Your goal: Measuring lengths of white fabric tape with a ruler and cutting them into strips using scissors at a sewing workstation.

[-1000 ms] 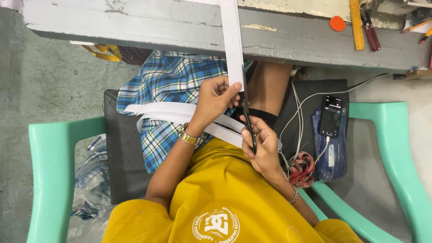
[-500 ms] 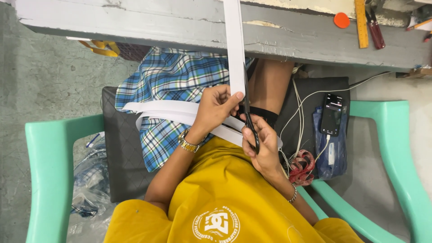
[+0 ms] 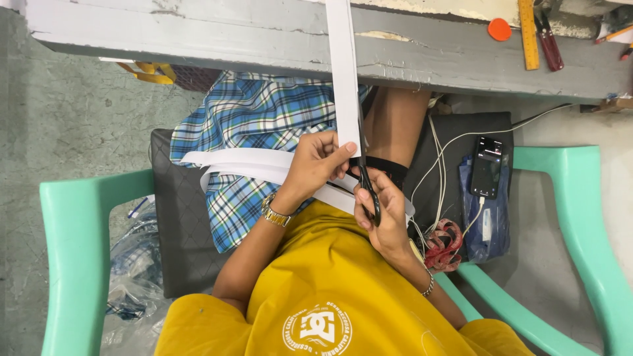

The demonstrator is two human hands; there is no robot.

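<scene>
1. Fingers (image 3: 328, 150) of the left hand (image 3: 315, 165) were pinched shut on the long white strip (image 3: 343, 72), thumb on top, right at the strip's lower end.
2. Right hand (image 3: 382, 214) sat just beside those fingers, curled closed through the handles of the black scissors (image 3: 366, 175). The blades ran up along the strip's right edge. I couldn't tell how far apart they were, too thin and dark against the leg.
3. Up from the fingers, the strip ran straight to the grey table edge (image 3: 198, 39) and over it, so most of it was past the pinch point and looked uncut on that side.
4. Left of the fingers and slightly under the wrist, a bundle of loose white strips (image 3: 231, 165) lay draped across the checked shorts (image 3: 250, 125), with more poking out beneath the right hand.
5. Progress-wise, my guess: a fair bit of cutting was already done, going by that pile in the lap, but the cut on the current strip was only near its bottom end, with nearly the whole length left.
6. Right of the scissor hand, a phone (image 3: 488, 168) lay on a dark cushion with white cables (image 3: 438, 158) and a red tangle of cord (image 3: 443, 242) close by. Far above the fingers on the table were an orange disc (image 3: 499, 29), a yellow ruler (image 3: 527, 33) and red-handled pliers (image 3: 548, 41). Green chair arms (image 3: 72, 237) framed both sides.
</scene>
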